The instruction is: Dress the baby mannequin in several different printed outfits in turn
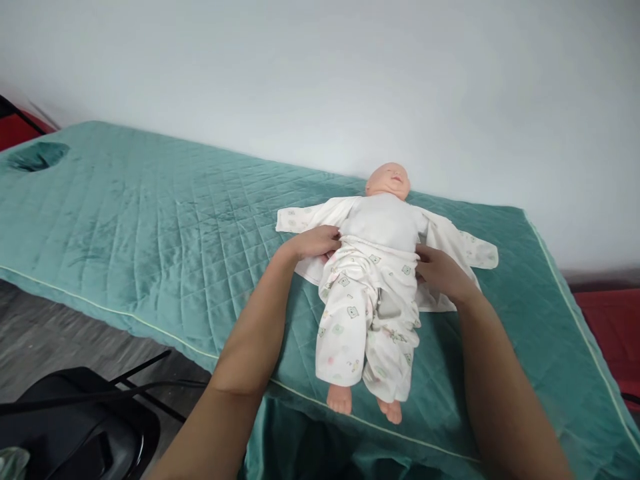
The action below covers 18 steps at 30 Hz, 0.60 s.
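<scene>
Head camera, looking forward and down: I am watching two bare forearms reaching away from the camera over a massage bed (150,220) that is wearing a green quilted cover. A baby doll (383,220) is lying on its back between the two hands, its head pointing away from them towards a plain pale wall (320,67) and its bare feet (340,399) pointing back towards the wrists.

The left hand (316,241) is resting at the doll's hip on one side, fingers curling onto the waistband of the printed white trousers (360,313). The right hand (441,272) is mirroring it at the other hip, thumb lying on the same waistband. Both appear to be grasping the fabric lightly rather than clenching. Holding from both sides is, I judge, keeping the waistband level across the belly.

An open printed jacket (465,247) is lying spread under the doll, its sleeves stretching outwards beyond each hand. It is lying flat, seemingly because the doll's arms are lying out sideways inside it.

Far out beyond the left hand, a face hole (37,157) is dipping into the cover. Below the left forearm, on the floor, a black chair (75,427) is standing beside the bed.
</scene>
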Each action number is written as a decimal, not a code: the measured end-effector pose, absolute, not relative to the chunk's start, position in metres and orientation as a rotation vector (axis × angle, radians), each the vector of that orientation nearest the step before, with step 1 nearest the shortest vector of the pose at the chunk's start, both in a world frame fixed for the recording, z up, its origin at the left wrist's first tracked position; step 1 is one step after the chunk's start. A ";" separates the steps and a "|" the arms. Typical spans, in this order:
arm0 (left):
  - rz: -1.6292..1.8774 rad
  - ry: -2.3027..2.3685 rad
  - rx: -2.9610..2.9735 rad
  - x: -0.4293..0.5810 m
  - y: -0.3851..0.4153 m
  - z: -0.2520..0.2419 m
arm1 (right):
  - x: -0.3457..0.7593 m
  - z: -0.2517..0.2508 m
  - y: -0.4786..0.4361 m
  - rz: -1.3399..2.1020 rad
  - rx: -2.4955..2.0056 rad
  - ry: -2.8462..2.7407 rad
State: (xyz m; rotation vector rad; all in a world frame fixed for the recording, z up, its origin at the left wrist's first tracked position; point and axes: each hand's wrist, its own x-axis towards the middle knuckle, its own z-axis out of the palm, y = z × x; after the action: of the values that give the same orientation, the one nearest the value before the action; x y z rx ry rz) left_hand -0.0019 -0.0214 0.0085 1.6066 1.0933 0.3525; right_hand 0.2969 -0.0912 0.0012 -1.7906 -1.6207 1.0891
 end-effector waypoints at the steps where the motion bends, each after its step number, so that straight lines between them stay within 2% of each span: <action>1: 0.344 1.073 1.615 -0.002 -0.021 0.009 | 0.297 0.002 -0.092 0.971 -1.833 -1.695; 3: 0.339 1.014 1.613 -0.002 -0.022 0.010 | 0.297 0.005 -0.093 0.756 -1.888 -1.832; 5: 0.354 0.945 1.602 -0.002 -0.022 0.010 | 0.297 0.008 -0.095 0.715 -1.873 -1.880; 14: 0.442 0.844 1.504 -0.002 -0.022 -0.003 | 0.298 0.014 -0.105 1.154 -1.559 -1.517; 18: 0.546 0.844 1.415 0.001 -0.026 -0.010 | 0.298 0.008 -0.104 1.239 -1.479 -1.347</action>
State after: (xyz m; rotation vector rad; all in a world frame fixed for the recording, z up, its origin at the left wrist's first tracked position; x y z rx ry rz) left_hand 0.0009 -0.0256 -0.0098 1.4150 0.8443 0.5464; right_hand 0.2979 -0.1043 0.0084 -1.4787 -1.3468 1.2387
